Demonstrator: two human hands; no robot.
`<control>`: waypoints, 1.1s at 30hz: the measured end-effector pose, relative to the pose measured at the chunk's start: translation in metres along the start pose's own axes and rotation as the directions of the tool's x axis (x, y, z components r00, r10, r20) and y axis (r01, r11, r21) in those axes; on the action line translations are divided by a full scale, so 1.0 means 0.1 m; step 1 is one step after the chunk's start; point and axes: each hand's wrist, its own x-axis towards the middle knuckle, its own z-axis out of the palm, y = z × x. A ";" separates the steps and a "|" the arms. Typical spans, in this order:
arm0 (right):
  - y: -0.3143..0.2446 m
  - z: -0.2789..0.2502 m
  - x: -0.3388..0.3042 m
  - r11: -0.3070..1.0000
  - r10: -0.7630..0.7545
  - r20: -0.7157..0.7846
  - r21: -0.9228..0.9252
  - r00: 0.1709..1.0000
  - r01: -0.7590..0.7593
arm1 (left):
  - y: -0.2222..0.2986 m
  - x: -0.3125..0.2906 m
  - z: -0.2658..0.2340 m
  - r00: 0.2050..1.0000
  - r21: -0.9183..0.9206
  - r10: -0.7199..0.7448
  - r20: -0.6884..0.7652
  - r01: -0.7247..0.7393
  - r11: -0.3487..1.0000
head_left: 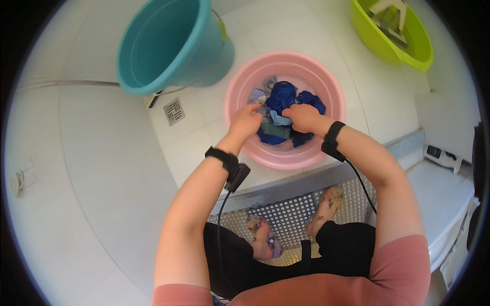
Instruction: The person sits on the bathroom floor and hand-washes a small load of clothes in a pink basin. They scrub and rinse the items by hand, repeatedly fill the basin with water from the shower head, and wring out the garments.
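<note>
A pink basin on the tiled floor holds a heap of wet-looking laundry. In the heap lie a dark blue garment, a pale patterned cloth and a grey-green piece. My left hand is over the left side of the basin, its fingers pinched on cloth at the edge of the heap; which piece it is stays unclear. My right hand, reaching in from the right, has its fingers closed at a light blue cloth in the middle.
A large teal bucket with a wire handle is tilted at the back left, beside a square floor drain. At the back right is a lime-green tub with things in it. A raised sill separates the basin from the perforated mat under my feet.
</note>
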 end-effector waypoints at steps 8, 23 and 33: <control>0.23 -0.06 -0.58 0.998 -0.066 0.159 0.024 0.985 0.063 | -0.11 0.85 0.65 0.999 0.486 -0.027 -0.023 0.034 0.873; 0.30 -0.04 1.00 0.993 -0.064 -0.237 0.080 0.969 0.085 | 0.27 -0.01 0.32 0.863 -0.615 -0.502 -0.058 0.366 0.699; -0.21 0.31 1.01 0.884 -0.422 -0.033 -0.234 0.906 0.404 | -0.29 -0.49 0.12 0.904 0.548 0.054 -0.423 0.208 0.810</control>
